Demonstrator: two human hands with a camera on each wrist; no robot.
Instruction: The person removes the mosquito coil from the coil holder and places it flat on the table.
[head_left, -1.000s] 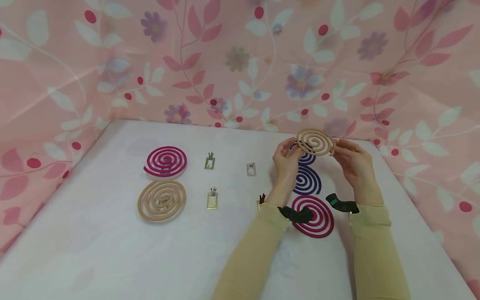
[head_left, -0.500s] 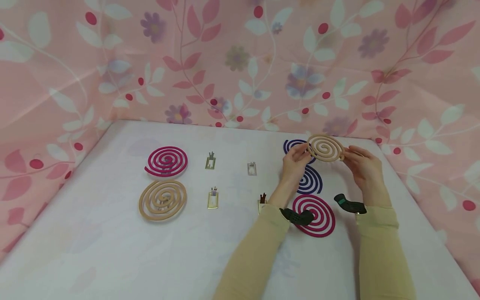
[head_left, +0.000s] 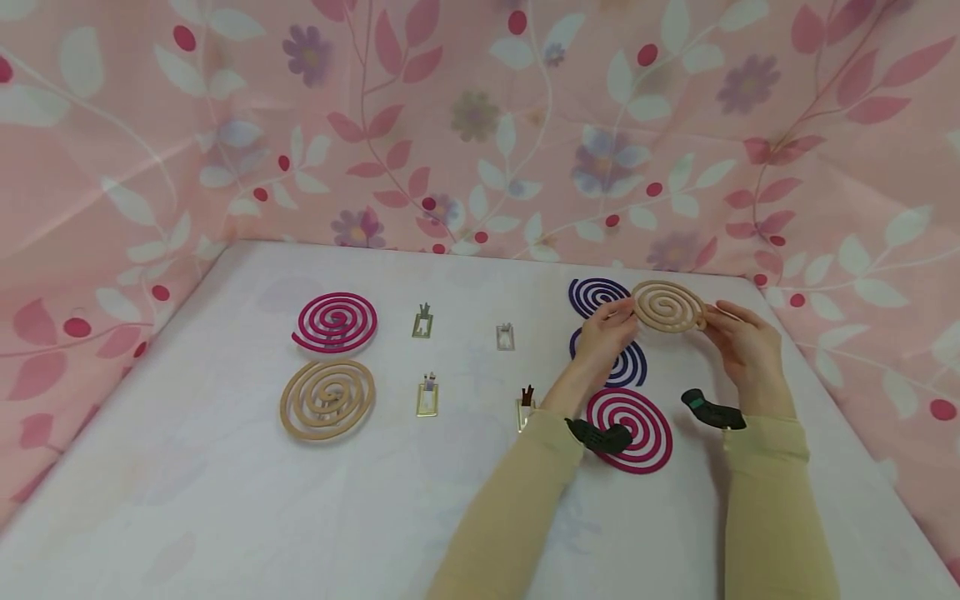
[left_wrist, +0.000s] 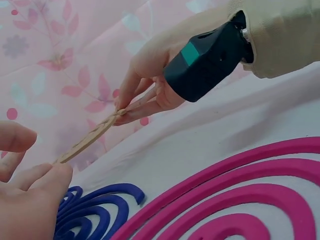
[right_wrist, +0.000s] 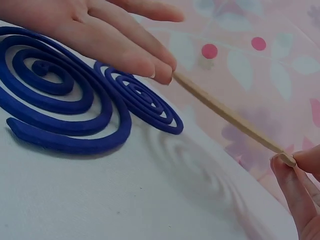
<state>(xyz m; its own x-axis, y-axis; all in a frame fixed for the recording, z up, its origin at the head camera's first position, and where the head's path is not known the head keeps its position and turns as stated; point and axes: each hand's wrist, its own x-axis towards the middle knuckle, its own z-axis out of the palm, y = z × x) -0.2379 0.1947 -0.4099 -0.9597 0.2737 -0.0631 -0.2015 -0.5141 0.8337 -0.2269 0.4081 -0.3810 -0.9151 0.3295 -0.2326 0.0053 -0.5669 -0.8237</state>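
Note:
A beige mosquito coil (head_left: 668, 307) is held in the air by both hands at the back right of the table. My left hand (head_left: 602, 340) pinches its left edge, with the fingertips at the rim. On the opposite edge, the thumb and fingers of my right hand (head_left: 750, 343) grip it near the coil's outer end. The right wrist view shows the coil (right_wrist: 225, 111) edge-on and tilted, its spiral shadow falling on the white cloth below. Two dark blue coils (head_left: 596, 293) lie beside and partly behind my left hand, and a magenta coil (head_left: 651, 454) lies nearer, partly under the left wrist camera.
On the left, a magenta coil (head_left: 303, 321) and a beige coil (head_left: 288, 404) sit raised on metal stands. Several small metal stands, among them a gold one (head_left: 427, 412) and a silver one (head_left: 506, 347), stand mid-table. Pink floral cloth (head_left: 480, 125) walls the back and sides.
Both hands have carried the beige coil to the right and lower, off the far blue coil, which shows more fully now. The other coils and the stands stay put.

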